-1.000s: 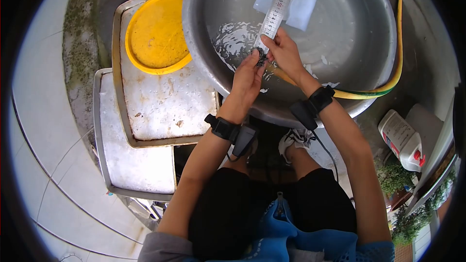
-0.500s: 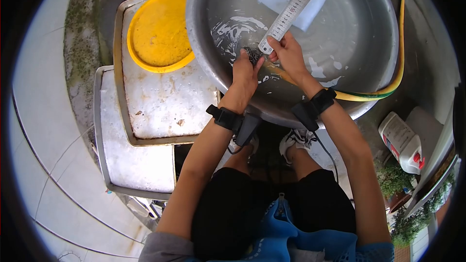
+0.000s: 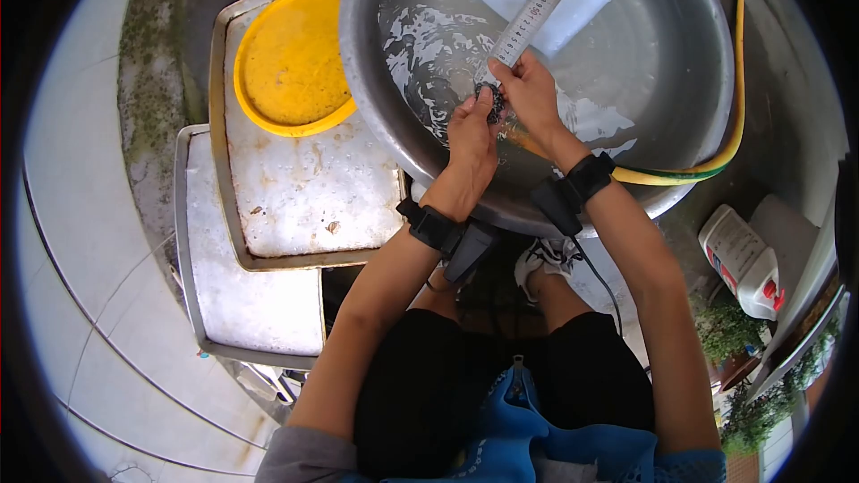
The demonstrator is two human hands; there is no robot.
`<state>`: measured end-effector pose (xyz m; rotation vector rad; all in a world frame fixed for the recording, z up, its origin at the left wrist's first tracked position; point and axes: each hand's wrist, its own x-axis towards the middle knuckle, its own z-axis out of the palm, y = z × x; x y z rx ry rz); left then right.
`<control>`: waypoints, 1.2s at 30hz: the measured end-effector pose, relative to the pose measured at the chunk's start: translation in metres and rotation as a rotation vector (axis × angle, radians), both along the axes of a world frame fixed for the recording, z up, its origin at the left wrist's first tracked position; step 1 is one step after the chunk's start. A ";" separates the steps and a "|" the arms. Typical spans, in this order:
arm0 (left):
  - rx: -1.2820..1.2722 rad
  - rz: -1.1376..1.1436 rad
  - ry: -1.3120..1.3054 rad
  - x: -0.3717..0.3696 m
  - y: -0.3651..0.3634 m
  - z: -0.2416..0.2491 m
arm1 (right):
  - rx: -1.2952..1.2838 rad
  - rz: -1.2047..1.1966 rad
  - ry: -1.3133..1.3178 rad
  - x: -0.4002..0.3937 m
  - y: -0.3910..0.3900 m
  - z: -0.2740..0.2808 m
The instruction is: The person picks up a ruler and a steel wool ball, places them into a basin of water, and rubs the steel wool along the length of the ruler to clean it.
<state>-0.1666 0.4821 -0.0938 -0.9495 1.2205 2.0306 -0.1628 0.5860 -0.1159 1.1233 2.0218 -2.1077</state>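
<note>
1. Now the right hand [image 3: 530, 89] is holding the lower end of a metal ruler [image 3: 542, 2], with its grip closed on the ruler between thumb and fingers.
2. The ruler is pointing up and away, slanting over the big steel basin [image 3: 698, 63], and its lower end is sitting just above the water.
3. The left hand [image 3: 472, 130] is pinching a small dark scrubber [image 3: 495, 104], grip closed on it, and is pressing it against the lower end of the ruler, just beside the right fingers.
4. Both hands are staying over the near part of the basin, where the water is showing ripples.
5. A pale flat sheet [image 3: 573, 13] is lying at the bottom of the basin, under the ruler.
6. A yellow hose [image 3: 716, 156] is running along the right rim of the basin.
7. A yellow lid [image 3: 291, 63] is lying on a metal tray [image 3: 304, 206] to the left of the basin, and a second tray [image 3: 250, 313] is sitting lower, partly under the first.
8. A white bottle [image 3: 741, 255] is lying on the ground at the right, well apart from the hands.
</note>
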 end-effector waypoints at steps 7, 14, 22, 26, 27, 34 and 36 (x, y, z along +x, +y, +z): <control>-0.095 0.024 -0.035 -0.021 -0.006 -0.004 | -0.058 -0.025 0.010 0.002 -0.007 0.008; -0.119 -0.005 -0.076 -0.030 -0.003 -0.006 | -0.086 -0.028 0.000 0.009 -0.006 -0.001; 0.022 -0.082 -0.059 0.005 0.002 0.001 | -0.049 -0.033 0.025 0.007 0.002 -0.002; -0.139 -0.077 -0.013 -0.027 -0.001 0.000 | -0.080 0.020 -0.016 0.011 -0.001 0.011; -0.139 -0.075 -0.012 -0.025 0.000 -0.002 | -0.080 0.023 -0.015 0.011 0.000 0.012; -0.035 0.012 -0.053 -0.005 0.006 0.006 | -0.079 -0.043 0.028 0.012 0.003 0.010; 0.028 0.006 -0.093 0.004 0.008 0.011 | -0.075 -0.059 0.038 0.009 0.001 0.014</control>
